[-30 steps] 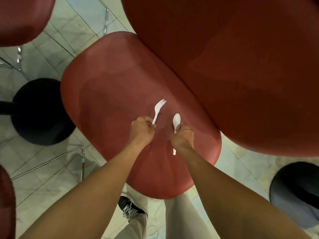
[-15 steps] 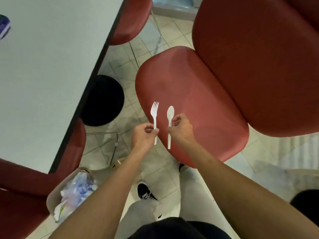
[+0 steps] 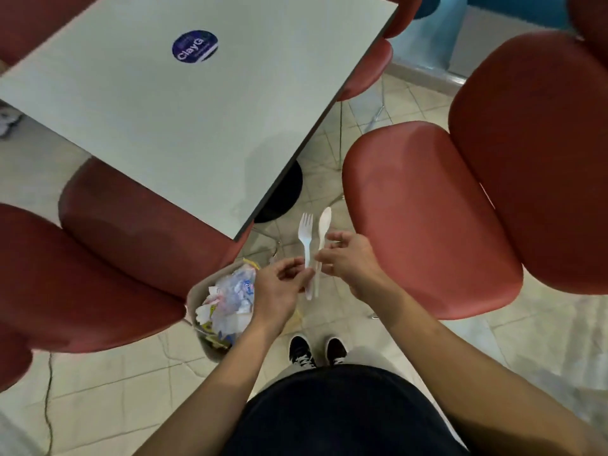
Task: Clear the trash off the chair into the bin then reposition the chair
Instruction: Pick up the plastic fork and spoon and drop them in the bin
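My left hand [image 3: 279,289] pinches the handle of a white plastic fork [image 3: 306,236], tines pointing away from me. Beside it my right hand [image 3: 350,263] pinches a white plastic spoon [image 3: 323,227], also held upright. Both utensils hang side by side, almost touching, in the air over the floor between the bin and the chair. The beige bin [image 3: 210,347], full of crumpled wrappers and paper, stands on the floor just left of and below my left hand. The red chair [image 3: 424,218] with a bare seat is to the right of my hands.
A white table [image 3: 184,126] with a round blue sticker [image 3: 195,46] fills the upper left, its black base [image 3: 286,189] beyond the utensils. More red chairs [image 3: 108,258] stand at left and far right. My shoes [image 3: 317,352] are on the tiled floor below my hands.
Both hands have lifted the fork and spoon off the chair seat and carried them left, close together, near the bin. The view has swung left, bringing the table and bin into sight.
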`<state>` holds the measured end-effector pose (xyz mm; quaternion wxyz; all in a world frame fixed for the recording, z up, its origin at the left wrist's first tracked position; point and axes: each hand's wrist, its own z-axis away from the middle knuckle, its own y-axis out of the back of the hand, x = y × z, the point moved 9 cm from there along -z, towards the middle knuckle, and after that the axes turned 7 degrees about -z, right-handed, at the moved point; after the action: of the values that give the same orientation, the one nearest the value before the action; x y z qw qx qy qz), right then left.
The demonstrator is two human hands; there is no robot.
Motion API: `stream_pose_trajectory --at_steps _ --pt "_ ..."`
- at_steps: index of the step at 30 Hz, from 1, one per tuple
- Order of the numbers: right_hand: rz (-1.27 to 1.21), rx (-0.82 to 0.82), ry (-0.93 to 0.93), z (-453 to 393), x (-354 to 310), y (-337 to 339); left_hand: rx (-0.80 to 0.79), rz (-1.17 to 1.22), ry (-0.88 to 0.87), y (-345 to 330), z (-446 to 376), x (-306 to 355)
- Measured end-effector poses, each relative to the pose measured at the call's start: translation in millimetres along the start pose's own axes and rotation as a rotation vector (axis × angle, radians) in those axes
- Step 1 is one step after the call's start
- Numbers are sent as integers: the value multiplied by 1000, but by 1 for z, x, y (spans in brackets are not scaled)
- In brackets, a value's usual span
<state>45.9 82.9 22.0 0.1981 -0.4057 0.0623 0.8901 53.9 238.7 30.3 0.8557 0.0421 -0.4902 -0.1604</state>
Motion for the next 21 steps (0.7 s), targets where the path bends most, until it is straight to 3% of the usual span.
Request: stream_pose_trajectory --at_steps 9,17,21 --pt "209 -433 -236 40 56 -98 211 271 101 67 55 -56" --pt "304 -507 -323 51 110 -192 307 286 123 150 70 -99" --pt "311 -460 -348 51 122 -227 259 199 79 187 62 -106"
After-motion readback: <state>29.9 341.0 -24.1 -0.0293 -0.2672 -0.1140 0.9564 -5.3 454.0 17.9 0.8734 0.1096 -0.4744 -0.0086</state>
